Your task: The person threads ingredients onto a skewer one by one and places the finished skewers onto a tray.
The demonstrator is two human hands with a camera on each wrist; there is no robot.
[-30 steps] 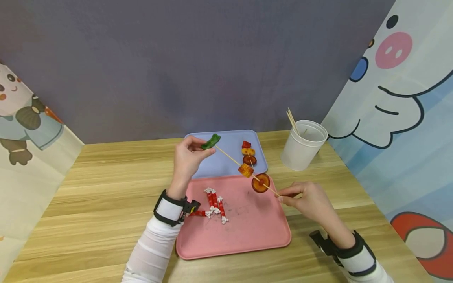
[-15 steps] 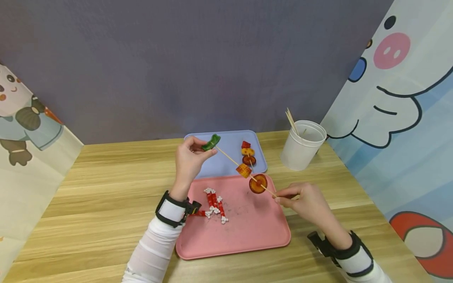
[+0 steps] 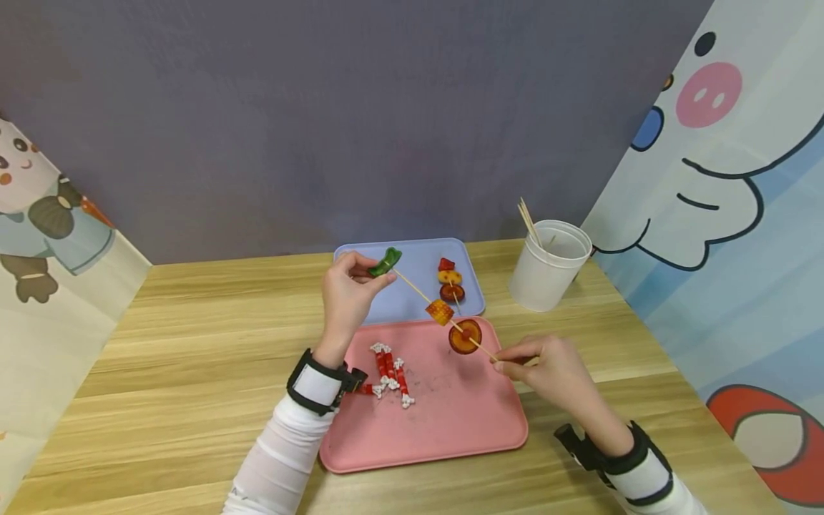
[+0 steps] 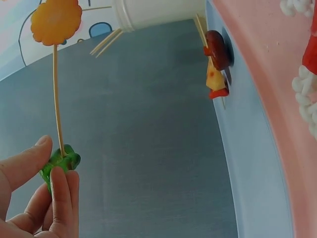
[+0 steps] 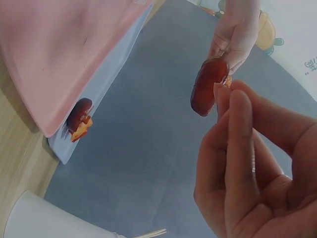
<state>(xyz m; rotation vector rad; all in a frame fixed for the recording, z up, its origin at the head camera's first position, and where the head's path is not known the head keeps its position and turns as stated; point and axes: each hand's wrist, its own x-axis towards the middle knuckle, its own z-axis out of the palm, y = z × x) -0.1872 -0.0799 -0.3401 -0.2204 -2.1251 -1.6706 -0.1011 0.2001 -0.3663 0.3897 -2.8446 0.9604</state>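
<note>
Mid-frame, my left hand (image 3: 346, 299) pinches a lumpy green piece (image 3: 386, 262) at the upper-left end of a thin wooden skewer (image 3: 413, 287). My right hand (image 3: 548, 369) pinches its lower-right end.

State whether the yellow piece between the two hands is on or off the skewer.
On. In the head view, the skewer runs into one side of the yellow piece and emerges from the other.

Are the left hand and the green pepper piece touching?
Touching: the left wrist view shows the left hand pinching the green pepper piece between thumb and fingers.
</note>
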